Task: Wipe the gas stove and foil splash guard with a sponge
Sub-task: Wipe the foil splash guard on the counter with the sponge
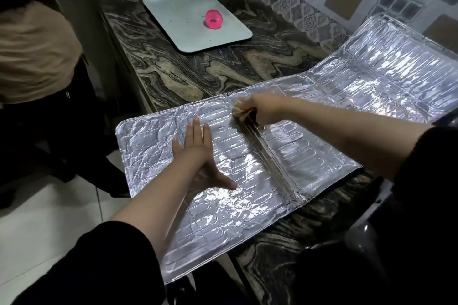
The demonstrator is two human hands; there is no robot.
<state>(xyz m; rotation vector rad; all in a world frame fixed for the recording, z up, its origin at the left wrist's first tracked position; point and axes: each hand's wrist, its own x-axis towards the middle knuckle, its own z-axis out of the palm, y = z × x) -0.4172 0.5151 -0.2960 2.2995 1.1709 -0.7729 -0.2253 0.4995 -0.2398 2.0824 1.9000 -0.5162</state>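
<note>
Your right hand curls tight around the sponge, pressing it onto the centre fold of the foil splash guard. Your left hand lies flat with fingers straight, pinning the near panel. The guard lies unfolded across the table. The guard wipe looks midway; the far panels remain, and the stove is barely in view.

We look down and forward from head height, close over the countertop; its far end seems blurred.
</note>
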